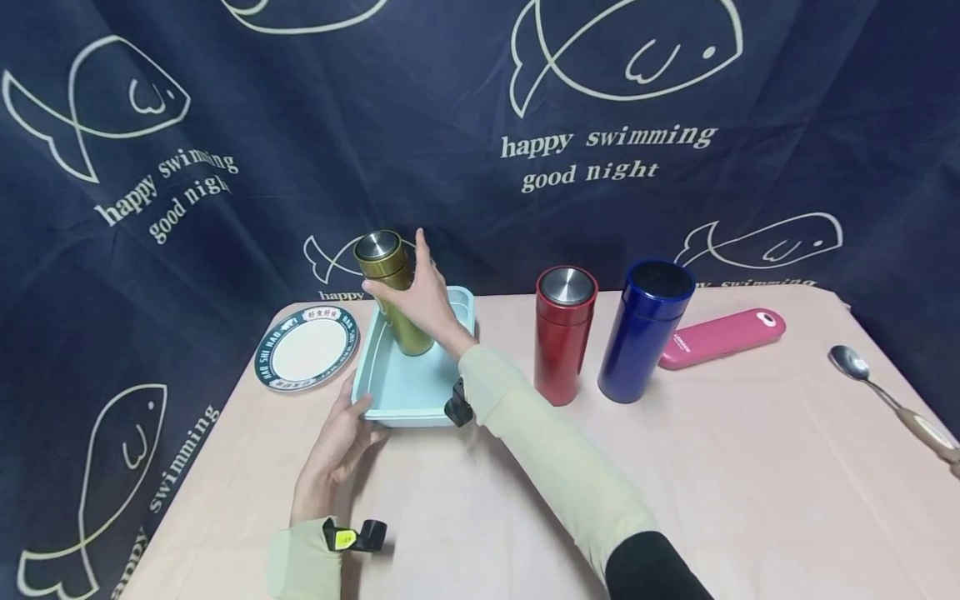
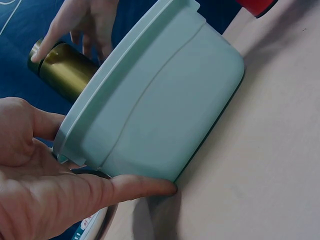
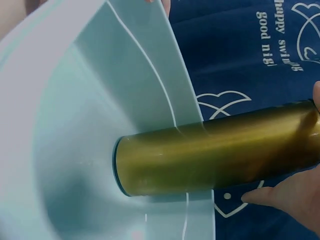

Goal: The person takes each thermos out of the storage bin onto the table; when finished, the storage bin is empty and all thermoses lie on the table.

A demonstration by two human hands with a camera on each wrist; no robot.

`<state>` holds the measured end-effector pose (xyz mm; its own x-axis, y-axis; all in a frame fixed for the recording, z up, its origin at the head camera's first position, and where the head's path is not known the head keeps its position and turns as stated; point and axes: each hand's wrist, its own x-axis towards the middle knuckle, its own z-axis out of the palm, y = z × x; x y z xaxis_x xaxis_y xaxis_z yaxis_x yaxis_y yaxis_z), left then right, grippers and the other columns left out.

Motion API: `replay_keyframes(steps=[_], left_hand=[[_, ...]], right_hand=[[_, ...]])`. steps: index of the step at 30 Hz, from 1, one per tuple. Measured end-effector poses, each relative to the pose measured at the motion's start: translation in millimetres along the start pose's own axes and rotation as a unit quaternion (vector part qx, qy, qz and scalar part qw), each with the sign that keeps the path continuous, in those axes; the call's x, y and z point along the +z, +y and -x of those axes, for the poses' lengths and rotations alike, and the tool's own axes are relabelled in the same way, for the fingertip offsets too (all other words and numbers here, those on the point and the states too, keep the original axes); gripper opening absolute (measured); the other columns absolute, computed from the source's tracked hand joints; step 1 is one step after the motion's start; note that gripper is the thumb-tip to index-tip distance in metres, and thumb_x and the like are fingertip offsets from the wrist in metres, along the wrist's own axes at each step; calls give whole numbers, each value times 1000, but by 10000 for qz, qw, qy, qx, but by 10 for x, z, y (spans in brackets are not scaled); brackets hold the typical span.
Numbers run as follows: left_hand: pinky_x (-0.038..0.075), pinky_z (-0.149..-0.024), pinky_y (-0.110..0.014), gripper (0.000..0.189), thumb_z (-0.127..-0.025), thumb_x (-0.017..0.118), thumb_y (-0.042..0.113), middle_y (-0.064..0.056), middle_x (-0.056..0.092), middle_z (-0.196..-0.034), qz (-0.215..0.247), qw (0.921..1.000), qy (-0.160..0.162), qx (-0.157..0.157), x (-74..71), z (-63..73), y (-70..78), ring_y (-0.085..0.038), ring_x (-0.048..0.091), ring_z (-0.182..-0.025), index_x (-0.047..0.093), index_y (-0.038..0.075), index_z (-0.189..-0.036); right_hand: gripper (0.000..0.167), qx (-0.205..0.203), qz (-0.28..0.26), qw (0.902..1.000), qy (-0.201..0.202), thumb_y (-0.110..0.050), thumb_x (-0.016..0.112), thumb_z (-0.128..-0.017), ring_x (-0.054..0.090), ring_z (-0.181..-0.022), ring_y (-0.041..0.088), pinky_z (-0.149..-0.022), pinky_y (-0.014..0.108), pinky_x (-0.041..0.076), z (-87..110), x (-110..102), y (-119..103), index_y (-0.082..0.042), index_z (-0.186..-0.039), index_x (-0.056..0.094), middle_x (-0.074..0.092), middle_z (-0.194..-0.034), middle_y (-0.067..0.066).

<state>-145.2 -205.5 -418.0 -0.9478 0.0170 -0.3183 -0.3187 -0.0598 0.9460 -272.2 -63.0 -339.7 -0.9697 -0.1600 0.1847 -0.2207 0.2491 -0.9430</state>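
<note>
A gold thermos bottle (image 1: pixel 406 329) with a silver-topped lid stands inside a light blue plastic box (image 1: pixel 408 392). My right hand (image 1: pixel 429 302) is at the bottle's upper part, thumb across its front and index finger stretched up away from it. In the right wrist view, the gold bottle (image 3: pixel 165 162) has its base on the box floor, and a fingertip stands apart from its side. My left hand (image 1: pixel 341 437) grips the near left corner of the box. In the left wrist view, a finger of the left hand (image 2: pixel 55 200) lies along the box's outer wall (image 2: pixel 165 105).
Left of the box lies a plate (image 1: pixel 303 350) with a dark green patterned rim. To the right stand a red thermos (image 1: pixel 558 354) and a blue thermos (image 1: pixel 637 350). Beyond them are a pink case (image 1: pixel 723 337) and a spoon (image 1: pixel 892 396). A dark blue fish-print curtain (image 1: pixel 450 150) hangs behind the table.
</note>
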Motion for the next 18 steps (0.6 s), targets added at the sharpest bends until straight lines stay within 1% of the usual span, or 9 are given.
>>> replay_keyframes(steps=[5, 8, 13, 15, 18], left_hand=[[31, -106, -66, 64, -103, 24, 15, -9, 4, -164, -1, 10000, 42, -2, 14, -6, 7, -44, 20, -145, -6, 28, -157], [30, -107, -67, 64, -103, 24, 15, -9, 4, -164, 2, 10000, 45, -10, 19, -9, 7, -44, 19, -145, -6, 27, -158], [32, -106, -66, 63, -103, 24, 16, -9, 4, -164, -43, 10000, 81, 11, 23, -10, 6, -44, 20, -145, -6, 28, -157], [34, -105, -65, 64, -103, 24, 16, -9, 4, -164, -86, 9999, 97, 19, 20, -7, 1, -45, 21, -144, -6, 29, -157], [36, -104, -64, 64, -103, 25, 15, -10, 5, -163, -116, 9999, 121, 5, 15, 1, -9, -46, 23, -143, -5, 29, -157]], right_hand=[[112, -31, -14, 10000, 5, -40, 81, -79, 28, -146, 26, -116, 46, 30, -55, 73, 16, -23, -159, 4, 24, -161, 6], [108, -114, 39, 9999, 74, -36, 82, -79, 35, -142, 24, -114, 42, 35, -82, 122, 40, -20, -159, 10, 29, -159, 6], [94, -310, 202, 9987, 344, -32, 83, -78, 53, -126, 21, -102, 37, 46, -88, 163, 53, -19, -154, 29, 50, -145, 5], [90, -329, 253, 9981, 456, -32, 84, -77, 57, -120, 21, -98, 37, 48, -72, 165, 50, -21, -151, 34, 57, -138, 5], [87, -287, 300, 9975, 575, -33, 84, -77, 60, -116, 21, -96, 37, 49, -48, 170, 58, -22, -149, 37, 60, -133, 5]])
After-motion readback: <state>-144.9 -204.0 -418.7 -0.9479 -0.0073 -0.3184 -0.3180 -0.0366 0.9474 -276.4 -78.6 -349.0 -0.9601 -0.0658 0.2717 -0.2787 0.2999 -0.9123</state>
